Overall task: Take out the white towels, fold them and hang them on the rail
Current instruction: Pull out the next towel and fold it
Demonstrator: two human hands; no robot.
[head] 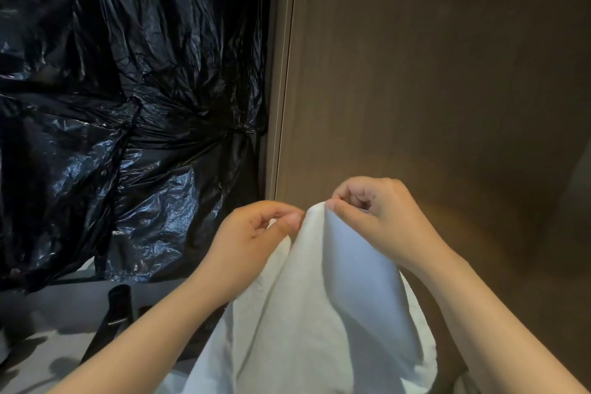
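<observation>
Your left hand [256,230] and right hand [371,214] each pinch the top edge of the soft white terry-cloth towel [319,297], thumbs against curled fingers, almost touching. You hold it up before the matte brown wood-grain panel [431,73]; it drapes down in long smooth folds. Crinkled glossy black plastic sheeting [128,89] covers the left side.

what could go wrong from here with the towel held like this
1. The left hand and right hand pinch the towel only at its top edge, close together; so light a grip might slip and drop it.
2. The towel hangs bunched below them, so the fold could come out crooked.
</observation>
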